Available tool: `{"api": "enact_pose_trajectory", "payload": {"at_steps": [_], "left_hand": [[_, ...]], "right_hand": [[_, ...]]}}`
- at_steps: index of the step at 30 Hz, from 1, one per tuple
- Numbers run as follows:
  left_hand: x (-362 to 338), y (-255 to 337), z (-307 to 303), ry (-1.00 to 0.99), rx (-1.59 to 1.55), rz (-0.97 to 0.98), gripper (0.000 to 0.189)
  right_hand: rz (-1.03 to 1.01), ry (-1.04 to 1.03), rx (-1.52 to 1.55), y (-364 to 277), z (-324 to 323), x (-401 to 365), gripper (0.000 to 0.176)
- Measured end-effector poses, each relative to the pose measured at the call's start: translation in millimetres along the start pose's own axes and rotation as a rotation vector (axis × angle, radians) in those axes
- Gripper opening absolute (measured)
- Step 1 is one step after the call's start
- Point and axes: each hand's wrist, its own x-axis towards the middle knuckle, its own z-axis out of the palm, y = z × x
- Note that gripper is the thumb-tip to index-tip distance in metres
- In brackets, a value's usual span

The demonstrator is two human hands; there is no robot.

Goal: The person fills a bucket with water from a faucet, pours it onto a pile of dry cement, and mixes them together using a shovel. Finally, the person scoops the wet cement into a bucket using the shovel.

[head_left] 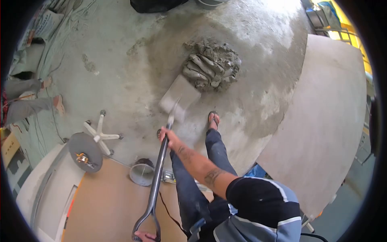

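Observation:
My right hand [171, 138] is closed around the lower shaft of a shovel [156, 177], my forearm stretched across my legs. At the bottom edge, my left hand [145, 236] is wrapped on the shovel's D-shaped handle, partly cut off by the frame. The flat, square blade, slightly blurred, lies at the near left side of a heap of wet grey mortar [211, 66]. Ridges and folds mark the heap's surface. No separate load can be made out on the blade.
Damp concrete floor [133, 80] surrounds the heap. A large pale board [318, 121] lies right. Near my left are a bucket [142, 172], a round stool seat [85, 152] and a white wheeled base [100, 133]. Another person's legs [30, 109] and cables show at far left.

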Motion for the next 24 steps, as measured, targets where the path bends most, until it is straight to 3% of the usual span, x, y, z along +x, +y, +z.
{"api": "enact_pose_trajectory", "payload": {"at_steps": [1,3,5,7,8,9,10,11,15,19,24], "left_hand": [[7.0,0.4,6.7,0.047,-0.042,-0.086,0.028],[31.3,-8.9,17.0,0.102,-0.143,-0.171,0.033],[69.5,-18.7,62.4,0.083,-0.254,-0.190,0.039],[91.1,-11.5,148.1,0.120,-0.283,-0.140,0.045],[101.0,-3.6,199.8,0.163,-0.261,-0.087,0.049],[118.7,-9.0,226.0,0.065,-0.322,0.009,0.047],[142.1,-11.4,243.0,-0.031,-0.381,0.107,0.046],[156.8,-6.7,259.5,-0.007,-0.355,0.086,0.045],[198.8,-30.7,278.1,0.054,-0.373,0.036,0.044],[194.9,-91.8,270.6,-0.044,-0.460,0.116,0.044],[134.4,-156.7,231.5,-0.039,-0.538,-0.171,0.041]], "right_hand": [[0.003,0.002,-0.089,10.8,-21.4,16.5,0.022],[0.227,0.225,-0.117,18.4,-51.6,29.7,0.013],[0.178,0.245,-0.150,3.4,-47.5,30.6,0.009],[0.113,0.235,-0.186,-56.1,-50.2,53.7,0.009],[0.084,0.243,-0.198,-117.0,-57.5,73.0,0.011],[0.049,0.244,-0.237,-170.3,-54.8,90.6,0.014],[0.079,0.280,-0.205,-190.9,-45.5,98.7,0.014],[0.011,0.282,-0.229,-195.3,-47.5,110.6,0.015],[-0.143,0.360,-0.286,-172.3,-67.2,140.8,0.015],[-0.267,0.304,-0.370,-157.9,-104.0,130.8,0.007],[-0.270,0.389,-0.497,-142.2,-112.6,47.4,0.004]]}}
